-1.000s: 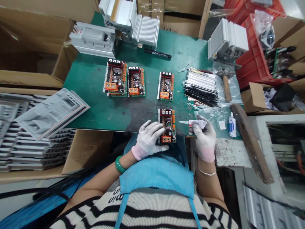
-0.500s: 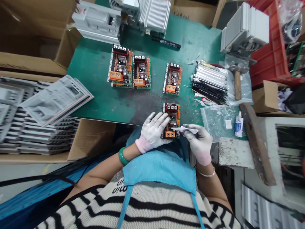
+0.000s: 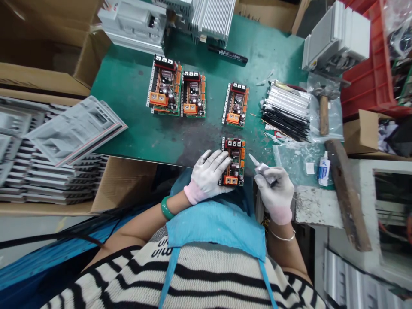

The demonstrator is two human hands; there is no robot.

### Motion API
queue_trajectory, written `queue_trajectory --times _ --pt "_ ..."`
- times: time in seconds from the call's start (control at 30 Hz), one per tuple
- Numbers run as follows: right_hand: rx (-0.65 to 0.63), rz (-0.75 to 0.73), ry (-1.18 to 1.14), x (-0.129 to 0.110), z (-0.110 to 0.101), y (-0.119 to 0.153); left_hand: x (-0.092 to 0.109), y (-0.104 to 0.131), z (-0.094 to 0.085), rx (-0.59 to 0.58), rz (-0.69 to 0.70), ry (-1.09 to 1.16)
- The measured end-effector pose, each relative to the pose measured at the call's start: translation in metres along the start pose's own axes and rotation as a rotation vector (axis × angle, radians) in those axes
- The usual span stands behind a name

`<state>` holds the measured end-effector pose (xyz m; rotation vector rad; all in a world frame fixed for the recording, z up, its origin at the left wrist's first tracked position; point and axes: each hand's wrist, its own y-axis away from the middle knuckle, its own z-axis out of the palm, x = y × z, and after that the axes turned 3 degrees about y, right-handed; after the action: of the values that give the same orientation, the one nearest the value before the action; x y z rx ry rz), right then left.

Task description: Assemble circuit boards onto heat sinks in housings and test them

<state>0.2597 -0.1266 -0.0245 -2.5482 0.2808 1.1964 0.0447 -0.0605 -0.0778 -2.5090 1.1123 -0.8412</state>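
Observation:
A circuit board [image 3: 236, 165] with orange and black terminal blocks lies at the table's front edge. My left hand [image 3: 209, 174], in a white glove, rests on the board's left side with its fingers stretched out. To the right of that board, my right hand [image 3: 276, 189], also gloved, is closed around a small glue tube [image 3: 262, 168]. The tube's pointed nozzle faces up and left, apart from the board. Another board [image 3: 236, 105] lies just behind. Farther left are a board [image 3: 193, 95] and a stack of boards [image 3: 165, 86].
Black and white strips [image 3: 285, 111] lie right of the boards, near a hammer [image 3: 323, 113] and a second tube [image 3: 323, 169]. A black marker [image 3: 228, 55] and metal housings [image 3: 212, 21] are at the back. Plastic panels [image 3: 77, 128] sit at the left.
My right hand has moved right with the tube, and the nozzle has come away from over the board. My left hand still rests on the board's left side.

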Motion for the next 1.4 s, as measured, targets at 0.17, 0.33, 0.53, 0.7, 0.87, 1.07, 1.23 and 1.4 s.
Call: queue_trajectory --times 0.17,0.33,0.53,0.7,0.87,1.07,1.23,1.4 --pt "-0.086 0.051 0.079 -0.011 -0.001 -0.002 0.002 0.0 -0.001 -0.018 -0.03 0.026" --pt "-0.184 -0.066 -0.057 -0.017 0.0 -0.002 0.002 0.001 0.0 -0.038 -0.056 0.035" --pt "-0.165 -0.111 -0.034 -0.018 0.006 0.0 0.002 0.001 0.002 -0.019 -0.022 0.024" --pt "-0.202 -0.139 -0.031 -0.02 0.012 -0.002 0.001 0.001 0.002 -0.017 -0.007 0.011" --pt "-0.223 -0.192 -0.028 -0.023 0.019 -0.005 0.001 0.002 0.002 -0.032 -0.015 0.02" --pt "-0.256 -0.28 0.015 -0.025 0.022 -0.009 0.001 0.001 0.001 -0.015 -0.005 0.021" --pt "-0.252 -0.319 0.131 -0.021 0.012 -0.012 0.001 0.0 0.001 -0.014 0.002 0.005" --pt "-0.18 -0.382 0.249 -0.021 0.003 -0.004 0.0 0.001 0.001 -0.022 0.001 0.008"
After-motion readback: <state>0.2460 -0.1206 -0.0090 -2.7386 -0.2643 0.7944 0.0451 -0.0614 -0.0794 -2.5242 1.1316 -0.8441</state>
